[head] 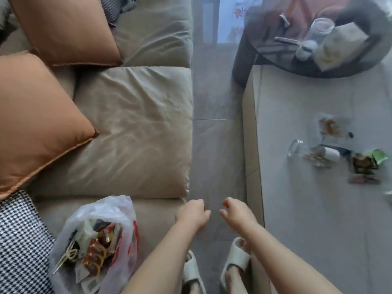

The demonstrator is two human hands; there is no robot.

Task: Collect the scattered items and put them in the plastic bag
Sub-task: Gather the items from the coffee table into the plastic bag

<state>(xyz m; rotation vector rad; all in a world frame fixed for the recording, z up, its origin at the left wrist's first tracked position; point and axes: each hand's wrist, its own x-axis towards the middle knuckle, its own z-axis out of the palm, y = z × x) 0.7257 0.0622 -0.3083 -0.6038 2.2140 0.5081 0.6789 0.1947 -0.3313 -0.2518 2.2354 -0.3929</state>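
Nearest, taking the plastic bag (95, 240) as our landmark:

1. Plastic bag: thin, translucent white film with red print, crumpled, slumped on the sofa seat (135, 128) with its mouth gaping upward. We judge it was left open and near the seat's edge so items drop in easily. Inside we see red glossy wrappers, pale sticks and white paper scraps, so part of the task looks done.

2. Left hand (193, 213): just to the right of the bag, over the floor gap, fingers curled loosely inward. It holds nothing that we can see.

3. Right hand (237, 214): further right of the bag, close beside the left hand but apart from it, fingers half bent and empty. We judge both are poised between trips.

4. Slippers (237, 257): white, thick, rubbery, right of the bag and below the hands.

5. Houndstooth cushion (19, 240): woven black and white, touching the bag's left side.

6. Orange cushions (36, 115): smooth, square, piped, beyond the bag.

7. Low table (307, 219): pale, flat, matte, well to the right of the bag.

8. Remaining scattered items, far right of the bag on the table: a clear glass jar (305, 153) lying on its side, a green packet (379, 159), a dark wrapper (362, 164) and a clear pouch (331, 128). Blurred; we cannot tell their contents.

9. Round dark table (250, 52): farthest, glossy.
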